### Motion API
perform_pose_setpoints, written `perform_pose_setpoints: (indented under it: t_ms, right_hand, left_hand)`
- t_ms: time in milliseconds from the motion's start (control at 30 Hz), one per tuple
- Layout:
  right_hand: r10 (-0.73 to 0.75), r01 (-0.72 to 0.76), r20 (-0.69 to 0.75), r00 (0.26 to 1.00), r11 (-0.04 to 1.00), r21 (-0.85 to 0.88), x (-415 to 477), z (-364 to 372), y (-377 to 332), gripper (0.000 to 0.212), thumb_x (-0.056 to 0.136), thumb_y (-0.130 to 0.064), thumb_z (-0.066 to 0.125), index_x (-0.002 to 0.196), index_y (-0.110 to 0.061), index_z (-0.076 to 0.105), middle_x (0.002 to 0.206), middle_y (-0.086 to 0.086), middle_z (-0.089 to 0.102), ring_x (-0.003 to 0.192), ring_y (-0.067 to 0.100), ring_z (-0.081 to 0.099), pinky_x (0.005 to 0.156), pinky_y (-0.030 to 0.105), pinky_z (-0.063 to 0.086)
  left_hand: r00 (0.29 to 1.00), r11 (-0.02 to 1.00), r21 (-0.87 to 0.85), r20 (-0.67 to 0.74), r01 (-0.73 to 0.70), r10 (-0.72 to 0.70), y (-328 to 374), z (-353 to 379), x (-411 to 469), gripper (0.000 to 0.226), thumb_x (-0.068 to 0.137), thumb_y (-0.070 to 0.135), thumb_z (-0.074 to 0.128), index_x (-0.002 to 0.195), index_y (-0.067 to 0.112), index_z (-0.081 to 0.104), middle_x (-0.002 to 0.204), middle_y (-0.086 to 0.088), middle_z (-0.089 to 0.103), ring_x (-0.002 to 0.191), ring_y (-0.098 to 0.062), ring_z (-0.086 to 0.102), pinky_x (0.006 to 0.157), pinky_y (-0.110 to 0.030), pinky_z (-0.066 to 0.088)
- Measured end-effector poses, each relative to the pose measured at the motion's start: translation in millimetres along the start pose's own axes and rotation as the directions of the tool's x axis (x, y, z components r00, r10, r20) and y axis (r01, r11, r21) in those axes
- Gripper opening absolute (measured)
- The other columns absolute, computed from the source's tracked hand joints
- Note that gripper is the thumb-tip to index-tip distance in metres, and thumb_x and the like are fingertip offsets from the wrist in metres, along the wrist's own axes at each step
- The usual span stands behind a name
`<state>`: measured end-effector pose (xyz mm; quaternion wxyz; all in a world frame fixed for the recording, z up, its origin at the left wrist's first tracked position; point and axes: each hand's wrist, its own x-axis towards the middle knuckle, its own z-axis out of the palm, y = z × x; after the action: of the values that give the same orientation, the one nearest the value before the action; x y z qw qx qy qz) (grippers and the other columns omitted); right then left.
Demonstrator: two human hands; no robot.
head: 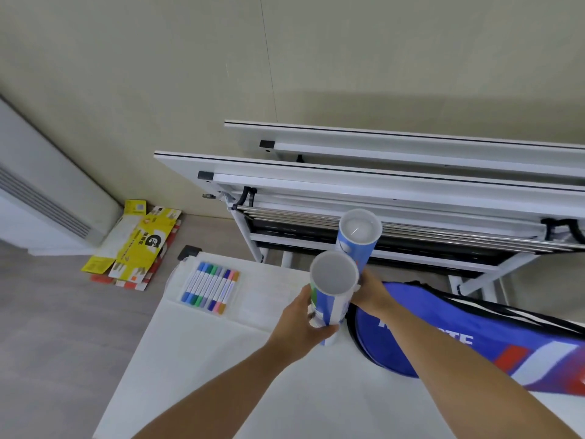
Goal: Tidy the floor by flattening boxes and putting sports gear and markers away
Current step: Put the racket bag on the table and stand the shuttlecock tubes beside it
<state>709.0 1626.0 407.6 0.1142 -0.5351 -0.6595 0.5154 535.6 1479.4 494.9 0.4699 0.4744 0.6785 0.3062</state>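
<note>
My left hand (300, 324) grips a blue and white shuttlecock tube (330, 304) upright over the white table (221, 359); its open top shows an empty inside. My right hand (370, 293) holds a second matching tube (356, 245) just behind it, tilted a little away from me. A clear case of coloured markers (210, 286) lies on the table to the left of the tubes. A blue racket bag (459, 340) lies on the table to the right, under my right forearm. Flattened yellow and red boxes (139, 245) lie stacked on the floor by the wall.
Two folded white tables (395, 185) stand on wheeled frames against the beige wall behind my table. A white air-conditioning unit (41, 198) stands at the far left. Grey wood floor (63, 327) runs along the table's left side.
</note>
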Motion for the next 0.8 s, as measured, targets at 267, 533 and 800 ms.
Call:
perform_pose_setpoints:
  t_ms: [267,533,800]
  right_hand:
    - [0.125,-0.125,-0.012,0.992,0.966,-0.227,-15.5,-18.7,19.4,0.096,0.075,-0.004,0.063,0.141,-0.054,0.014,0.103,-0.003,0.062,0.082,0.022,0.067,0.058,0.037,0.060]
    - [0.285,-0.317,-0.142,0.948,0.886,-0.338,-82.0,-40.9,29.3,0.073,0.093,-0.010,0.056,0.152,-0.030,0.018,0.147,0.004,0.043,0.121,0.024,0.053,0.082,0.030,0.052]
    - [0.289,-0.320,-0.141,0.947,0.891,-0.321,-120.1,-26.7,38.9,0.065,0.095,-0.011,0.054,0.151,-0.025,0.025,0.145,0.006,0.044,0.124,0.024,0.051,0.098,0.034,0.046]
  left_hand:
    - [1.000,0.999,0.031,0.021,-0.015,0.014,12.4,14.3,1.6,0.079,0.076,0.030,0.084,0.139,0.038,0.037,0.132,0.021,0.054,0.119,-0.005,0.053,0.093,-0.014,0.046]
    - [1.000,1.000,0.022,0.003,-0.008,0.007,13.6,30.5,-1.5,0.077,0.079,0.028,0.083,0.139,0.036,0.035,0.129,0.024,0.046,0.117,-0.006,0.050,0.088,-0.013,0.046]
    - [0.994,0.987,0.137,-0.062,-0.082,0.091,5.9,33.5,-10.7,0.081,0.077,0.033,0.082,0.142,0.036,0.034,0.129,0.016,0.052,0.113,-0.002,0.052,0.076,-0.001,0.038]
